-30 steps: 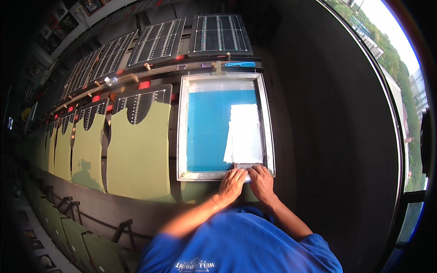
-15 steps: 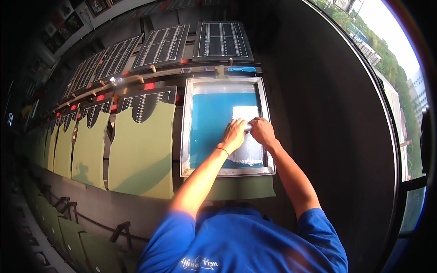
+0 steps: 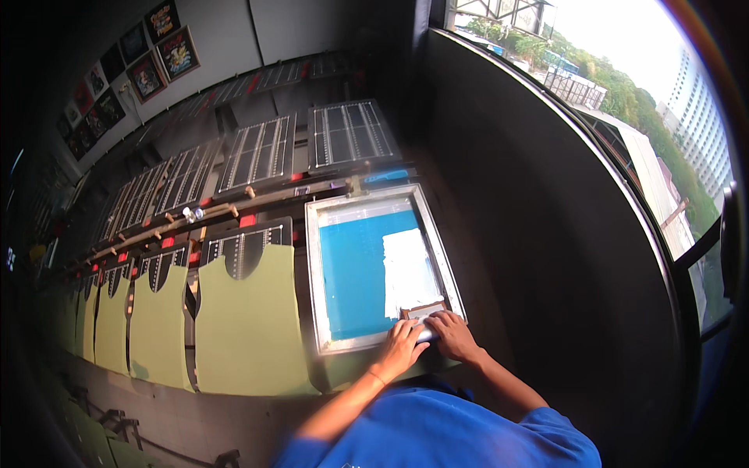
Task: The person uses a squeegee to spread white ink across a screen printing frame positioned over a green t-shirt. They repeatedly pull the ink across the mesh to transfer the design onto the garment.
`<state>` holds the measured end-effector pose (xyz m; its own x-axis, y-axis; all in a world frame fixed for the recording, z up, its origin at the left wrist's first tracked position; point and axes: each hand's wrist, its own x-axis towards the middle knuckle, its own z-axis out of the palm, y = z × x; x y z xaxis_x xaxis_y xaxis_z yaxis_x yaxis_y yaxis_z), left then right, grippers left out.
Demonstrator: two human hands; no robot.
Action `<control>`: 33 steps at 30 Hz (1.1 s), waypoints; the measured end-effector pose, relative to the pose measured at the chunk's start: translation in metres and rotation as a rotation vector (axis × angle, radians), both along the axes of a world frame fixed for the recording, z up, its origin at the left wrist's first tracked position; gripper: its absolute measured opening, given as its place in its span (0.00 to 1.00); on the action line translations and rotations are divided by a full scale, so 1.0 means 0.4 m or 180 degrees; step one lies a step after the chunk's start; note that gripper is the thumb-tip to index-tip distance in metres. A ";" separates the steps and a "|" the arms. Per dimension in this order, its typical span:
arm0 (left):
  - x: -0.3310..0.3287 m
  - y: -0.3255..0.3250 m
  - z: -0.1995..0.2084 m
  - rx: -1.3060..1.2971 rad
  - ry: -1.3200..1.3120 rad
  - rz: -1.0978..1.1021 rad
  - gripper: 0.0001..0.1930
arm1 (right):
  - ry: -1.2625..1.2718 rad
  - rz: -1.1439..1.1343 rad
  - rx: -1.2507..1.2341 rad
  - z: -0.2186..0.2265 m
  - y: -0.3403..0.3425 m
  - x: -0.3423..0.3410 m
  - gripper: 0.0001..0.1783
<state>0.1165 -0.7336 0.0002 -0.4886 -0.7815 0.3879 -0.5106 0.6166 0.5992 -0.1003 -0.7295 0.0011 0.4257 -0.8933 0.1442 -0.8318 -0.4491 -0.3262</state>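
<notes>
Both my hands grip a squeegee [image 3: 422, 310] with a silvery handle and a brown edge, at the near right end of a screen printing frame [image 3: 314, 269]. My left hand [image 3: 401, 349] is closed on the handle's left part, and my right hand [image 3: 455, 336] is closed on its right part. Inside the metal frame the mesh is blue [image 3: 351, 273], with a patch of white ink [image 3: 406, 261] stretching away from the squeegee. Under the frame's near edge a green shirt [image 3: 347, 370] shows. My palms hide much of the handle.
To the left, several green shirts [image 3: 246, 327] lie on black boards with ruled markings. Bare black boards [image 3: 349, 134] stand in a row behind a rail with wooden pegs [image 3: 250, 191]. A blue tool [image 3: 386, 176] lies beyond the frame. A dark wall [image 3: 530, 195] and window run along the right.
My hands have drawn the squeegee toward me, from the middle of the screen to its near end. White ink now covers a longer patch. My view has tilted up.
</notes>
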 end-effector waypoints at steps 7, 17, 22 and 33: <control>0.288 -0.037 0.015 0.0228 0.0252 0.1836 0.15 | -0.2060 -0.2241 -0.0029 -0.057 -0.062 -0.073 0.24; 0.506 -0.077 -0.139 0.2035 0.1251 0.2756 0.21 | -0.3293 -0.3205 0.0794 -0.244 -0.142 -0.083 0.24; 0.501 -0.078 -0.174 0.2833 0.1946 0.2263 0.26 | -0.2809 -0.2735 0.0623 -0.187 -0.123 -0.098 0.24; 0.453 -0.083 -0.027 0.3018 0.2196 0.2202 0.17 | -0.3008 -0.2463 0.0567 -0.175 -0.058 -0.124 0.21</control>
